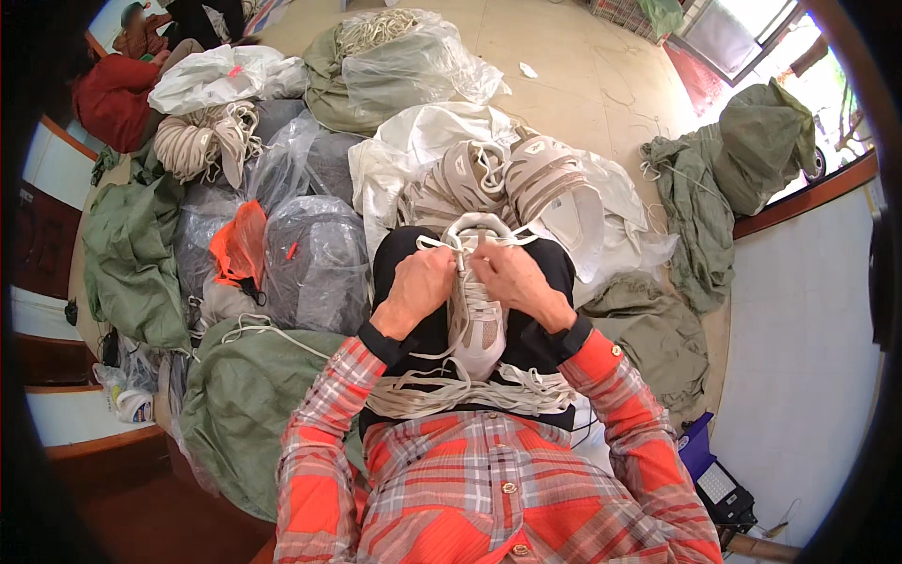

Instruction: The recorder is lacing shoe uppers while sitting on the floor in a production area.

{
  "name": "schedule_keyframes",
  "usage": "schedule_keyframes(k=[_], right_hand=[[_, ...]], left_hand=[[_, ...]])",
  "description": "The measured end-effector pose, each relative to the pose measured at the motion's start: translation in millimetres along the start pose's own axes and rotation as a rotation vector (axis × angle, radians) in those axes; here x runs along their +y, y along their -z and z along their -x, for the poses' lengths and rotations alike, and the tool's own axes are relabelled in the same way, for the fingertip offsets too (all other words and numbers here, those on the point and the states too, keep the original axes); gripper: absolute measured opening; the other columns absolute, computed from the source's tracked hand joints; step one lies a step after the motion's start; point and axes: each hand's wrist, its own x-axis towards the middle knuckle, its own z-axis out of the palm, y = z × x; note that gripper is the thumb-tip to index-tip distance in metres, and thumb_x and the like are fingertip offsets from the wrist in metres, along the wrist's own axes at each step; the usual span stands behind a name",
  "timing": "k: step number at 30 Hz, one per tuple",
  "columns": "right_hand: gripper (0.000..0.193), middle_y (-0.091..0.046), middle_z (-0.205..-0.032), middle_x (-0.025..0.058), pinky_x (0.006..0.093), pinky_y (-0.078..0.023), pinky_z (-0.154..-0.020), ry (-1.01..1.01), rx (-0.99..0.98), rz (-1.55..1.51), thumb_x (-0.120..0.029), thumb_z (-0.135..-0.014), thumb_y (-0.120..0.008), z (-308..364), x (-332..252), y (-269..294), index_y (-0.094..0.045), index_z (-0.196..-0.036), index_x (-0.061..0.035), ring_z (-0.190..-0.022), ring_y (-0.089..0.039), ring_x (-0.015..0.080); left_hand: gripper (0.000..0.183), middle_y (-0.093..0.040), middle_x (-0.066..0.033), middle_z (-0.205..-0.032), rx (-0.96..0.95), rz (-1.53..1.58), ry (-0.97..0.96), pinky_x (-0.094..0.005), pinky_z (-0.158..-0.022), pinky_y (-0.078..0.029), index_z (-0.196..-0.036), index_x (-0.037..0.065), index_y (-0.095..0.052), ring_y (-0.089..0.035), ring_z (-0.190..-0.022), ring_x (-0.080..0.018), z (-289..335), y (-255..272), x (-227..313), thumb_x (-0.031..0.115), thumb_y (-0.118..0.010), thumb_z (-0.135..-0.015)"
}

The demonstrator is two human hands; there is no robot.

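Note:
Between my knees sits a beige and white sneaker point(481, 350), its toe pointing toward me and its collar away. White lace runs crisscross up its front. At the upper eyelets my left hand point(423, 287) is closed, with a lace end sticking out past its fingers. Across the tongue from it, my right hand point(517, 279) pinches the lace on the other side. The fingertips of both hands are partly hidden. Over my lap lies a loose bundle of white shoelaces point(418, 397), just below the shoe's toe.
Stacked beige shoe uppers point(545, 179) lie on white sacking beyond my knees. At left are grey bundles in clear plastic point(315, 254), an orange bag point(242, 246) and green sacks point(258, 404). More green sacks point(695, 211) stand right. A person in red point(113, 99) sits far left.

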Motion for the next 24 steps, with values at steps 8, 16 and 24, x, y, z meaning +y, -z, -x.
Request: schedule_keyframes(k=[8, 16, 24], right_hand=[[0.024, -0.056, -0.051, 0.0123, 0.0335, -0.046, -0.040, -0.188, -0.194, -0.390, -0.014, -0.089, -0.042, -6, -6, -1, -0.060, -0.092, 0.0016, -0.038, -0.056, 0.0221], [0.021, -0.055, -0.051, 0.0075, 0.0315, -0.043, -0.035, -0.209, -0.185, -0.476, -0.007, -0.086, -0.042, -7, -10, -3, -0.059, -0.092, 0.0025, -0.037, -0.054, 0.0166], [0.010, -0.059, -0.056, 0.0142, 0.0374, -0.046, -0.041, -0.142, -0.230, -0.158, -0.006, -0.080, -0.048, -21, 1, -13, -0.053, -0.078, 0.0034, -0.044, -0.059, 0.0237]], left_hand=[[0.021, -0.062, -0.0171, -0.067, -0.113, 0.335, 0.383, -0.0410, -0.059, -0.047, -0.077, 0.001, -0.062, -0.062, -0.067, -0.0355, -1, 4, -6, 0.022, -0.063, -0.078], [0.021, -0.062, -0.0204, -0.072, -0.082, 0.326, 0.378, -0.0450, -0.063, -0.047, -0.077, 0.000, -0.062, -0.061, -0.071, -0.0387, 0, 0, -6, 0.020, -0.059, -0.079], [0.020, -0.062, -0.0178, -0.065, 0.023, 0.052, 0.267, -0.0420, -0.057, -0.048, -0.075, -0.002, -0.062, -0.062, -0.062, -0.0354, 2, -10, 6, 0.017, -0.058, -0.078]])
